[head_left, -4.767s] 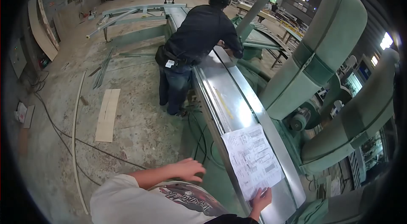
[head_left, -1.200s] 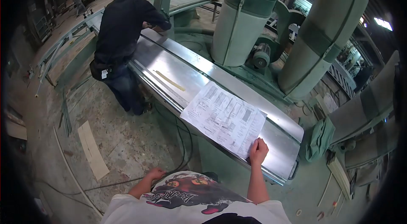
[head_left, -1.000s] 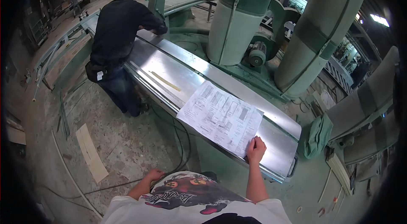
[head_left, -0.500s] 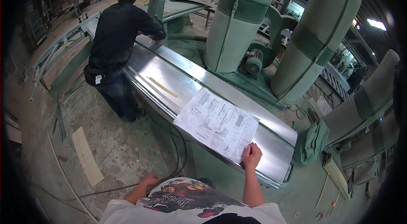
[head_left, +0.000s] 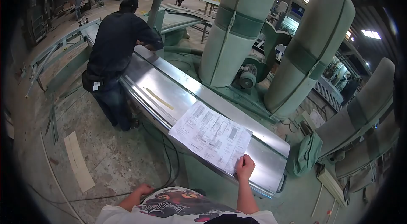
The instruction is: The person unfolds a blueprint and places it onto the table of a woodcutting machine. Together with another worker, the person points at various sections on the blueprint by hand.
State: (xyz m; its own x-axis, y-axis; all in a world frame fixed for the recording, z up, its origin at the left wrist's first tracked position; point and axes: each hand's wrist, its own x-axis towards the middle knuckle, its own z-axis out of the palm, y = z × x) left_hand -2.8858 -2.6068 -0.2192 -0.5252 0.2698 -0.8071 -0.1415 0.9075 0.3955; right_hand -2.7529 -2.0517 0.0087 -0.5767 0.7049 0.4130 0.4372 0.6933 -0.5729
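Observation:
A sheet of printed drawings (head_left: pixel 212 134) lies flat across the metal table (head_left: pixel 267 164), marked with several panel-like diagrams and small text. At its lower right edge rests my right hand (head_left: pixel 245 167), fingers curled in, touching the paper's border and the metal. No tool shows in that hand. My left hand (head_left: pixel 145 189) hangs low by my shirt, off the table, its fingers loosely curled with nothing visible in them. A thin yellowish strip (head_left: pixel 159 98) lies on the table beyond the sheet.
A co-worker in dark clothes (head_left: pixel 116 50) leans over the table's far end. Tall dust-collector bags (head_left: pixel 229 33) and a motor (head_left: pixel 247 76) stand behind the table. Cables (head_left: pixel 171 160) and a pale board (head_left: pixel 79 162) lie on the floor at left; boards (head_left: pixel 333 186) at right.
The view has tilted up slightly, so the table and sheet appear lower and a little further left. My right hand stays at the sheet's edge; my left hand stays low.

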